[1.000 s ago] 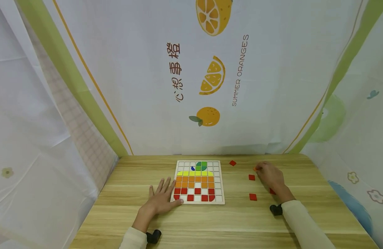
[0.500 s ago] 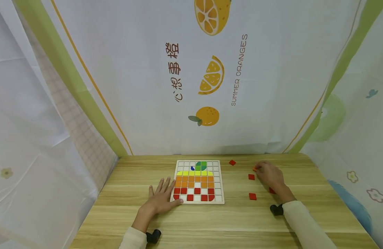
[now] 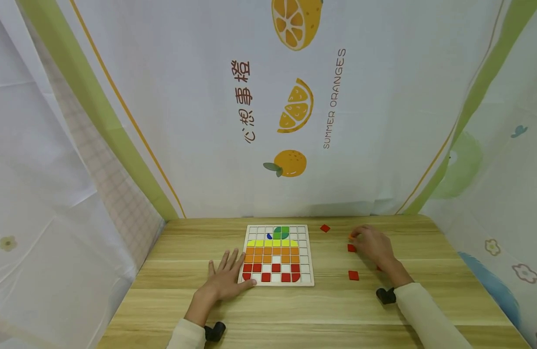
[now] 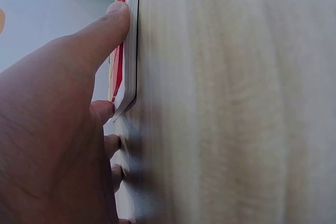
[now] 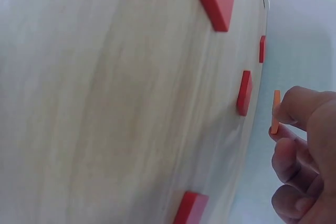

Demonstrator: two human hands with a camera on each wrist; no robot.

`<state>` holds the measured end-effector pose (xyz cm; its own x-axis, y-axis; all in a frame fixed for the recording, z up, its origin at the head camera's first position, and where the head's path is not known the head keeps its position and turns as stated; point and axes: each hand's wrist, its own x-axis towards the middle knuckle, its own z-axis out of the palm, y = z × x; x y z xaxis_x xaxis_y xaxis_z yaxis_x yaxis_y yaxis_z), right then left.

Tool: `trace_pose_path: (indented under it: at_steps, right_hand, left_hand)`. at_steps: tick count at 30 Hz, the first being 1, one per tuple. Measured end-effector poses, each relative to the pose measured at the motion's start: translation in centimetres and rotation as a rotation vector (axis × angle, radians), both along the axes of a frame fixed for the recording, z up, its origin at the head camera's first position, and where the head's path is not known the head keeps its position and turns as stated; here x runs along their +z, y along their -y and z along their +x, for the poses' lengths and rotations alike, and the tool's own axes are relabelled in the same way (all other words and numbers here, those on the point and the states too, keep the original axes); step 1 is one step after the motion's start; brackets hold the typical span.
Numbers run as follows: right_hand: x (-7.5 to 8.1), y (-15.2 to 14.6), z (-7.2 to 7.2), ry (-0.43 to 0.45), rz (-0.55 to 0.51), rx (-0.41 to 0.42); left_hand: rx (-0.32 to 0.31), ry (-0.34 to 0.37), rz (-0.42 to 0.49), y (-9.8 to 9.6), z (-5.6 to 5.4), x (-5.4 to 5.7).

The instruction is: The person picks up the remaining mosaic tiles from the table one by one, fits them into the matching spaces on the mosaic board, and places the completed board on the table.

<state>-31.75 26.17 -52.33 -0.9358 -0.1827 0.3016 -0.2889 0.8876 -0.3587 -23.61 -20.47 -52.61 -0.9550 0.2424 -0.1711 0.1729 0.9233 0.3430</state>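
Observation:
A square puzzle board (image 3: 311,264) lies on the table, its grid partly filled with blue, green, yellow, orange and red tiles. My left hand (image 3: 224,282) rests at its lower left corner with the fingers spread. In the left wrist view, the thumb (image 4: 107,27) lies against the board's edge (image 4: 132,40). To the right of the board, my right hand (image 3: 375,248) pinches an orange square tile (image 5: 276,109) between thumb and finger, held above the tabletop. Just below this hand in the head view sits a red tile (image 3: 351,248).
Other loose red tiles lie on the wooden table (image 3: 268,315): one at the back (image 3: 324,228), one nearer the front (image 3: 353,275), and one mostly hidden by the right wrist (image 3: 379,268). A white printed curtain (image 3: 198,145) hangs behind the table.
My right hand has shifted slightly left with the orange tile, now partly covering the nearby red tile. The left hand and the board stay in place.

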Motion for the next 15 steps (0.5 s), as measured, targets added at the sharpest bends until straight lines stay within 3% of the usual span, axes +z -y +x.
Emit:
trace_pose_path:
  at_steps: [15]
  right_hand:
    - [0.4,1.6,0.3,-0.098,0.017,0.061]
  left_hand:
    - [0.005,-0.003,0.008,0.1,0.1,-0.3]
